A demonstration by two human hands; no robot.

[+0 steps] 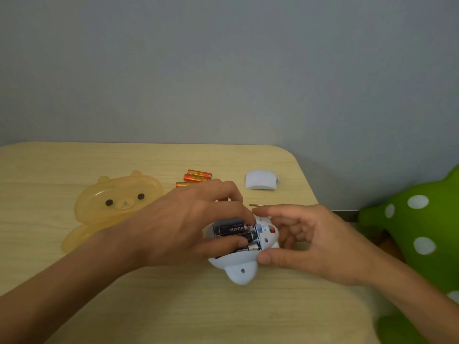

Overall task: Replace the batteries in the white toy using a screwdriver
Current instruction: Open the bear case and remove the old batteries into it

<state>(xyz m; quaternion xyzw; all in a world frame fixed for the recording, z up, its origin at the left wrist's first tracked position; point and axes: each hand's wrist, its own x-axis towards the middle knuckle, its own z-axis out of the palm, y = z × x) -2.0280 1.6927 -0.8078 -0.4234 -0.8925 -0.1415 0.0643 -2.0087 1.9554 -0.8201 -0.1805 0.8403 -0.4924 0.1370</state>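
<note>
Lower centre: white hard-plastic toy (239,267), judged light, rigid, slippery, gripped at its shell rim by curled right hand (306,243); left hand (188,219) pinches black cylindrical batteries (234,230) inside it.

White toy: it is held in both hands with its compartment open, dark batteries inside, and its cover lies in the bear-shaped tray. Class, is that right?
The head view shows the cover on the table, right of the orange batteries, not in the bear-shaped tray. The white toy is held by the left hand and right hand, compartment open, dark batteries inside.
</note>
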